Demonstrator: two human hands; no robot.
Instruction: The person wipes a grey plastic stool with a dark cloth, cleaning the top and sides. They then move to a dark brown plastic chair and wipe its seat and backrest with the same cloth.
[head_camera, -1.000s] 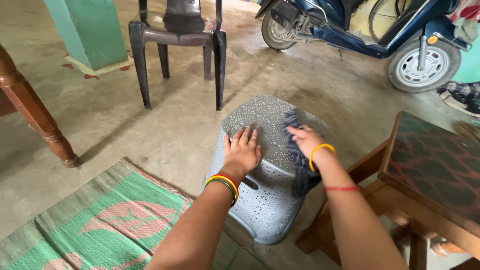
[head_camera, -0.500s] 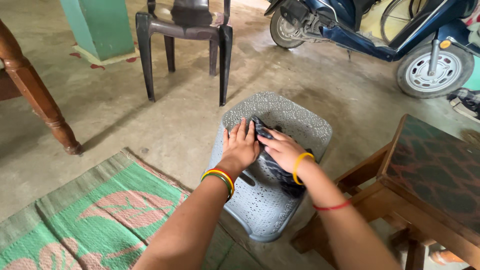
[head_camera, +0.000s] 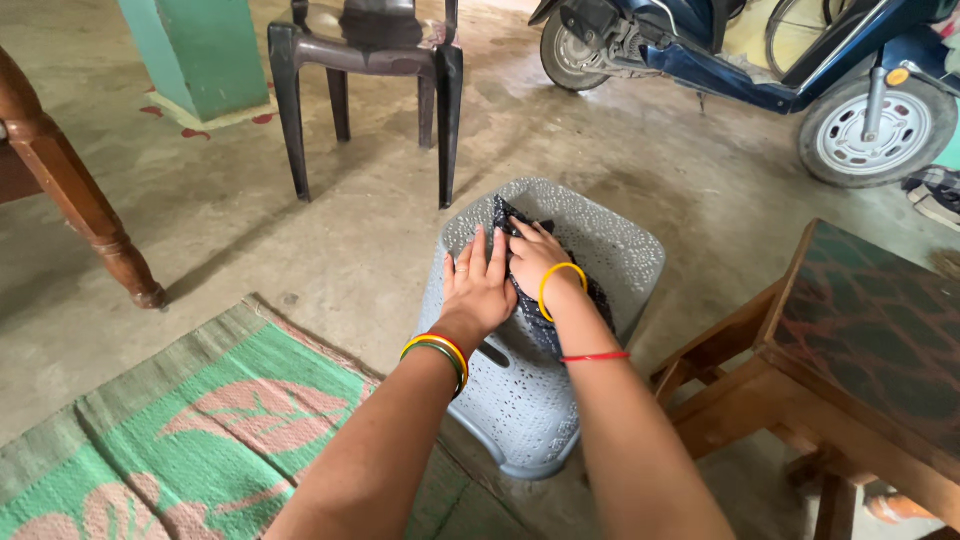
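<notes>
Concrete floor (head_camera: 620, 170) is seen throughout; blue scooter (head_camera: 760, 60) is parked far right, dark plastic chair (head_camera: 370, 60) far centre, green pillar (head_camera: 185, 55) far left. Turned wooden leg (head_camera: 70, 190) is seen at left edge, green woven mat (head_camera: 190, 430) near left, wooden table (head_camera: 860, 350) near right.

Grey perforated plastic stool (head_camera: 610, 250) is stood centre, between mat and table. Judged light, stiff and hollow; likely to slide or tip on smooth concrete if pushed sideways. Best gripped at the seat rim or the slot in the near side wall.

Left hand (head_camera: 478, 285) is laid flat on the seat, fingers straight and together, nothing gripped; stool is steadied by it.

Right hand (head_camera: 538, 258) is pressed onto a dark cloth (head_camera: 590, 295) on the seat, fingers extended, loosely spread, flat over it rather than closed around it. Cloth is judged soft and limp; it is draped toward the near right edge and best bunched under the palm.

Hands are just beside each other, nearly touching.
</notes>
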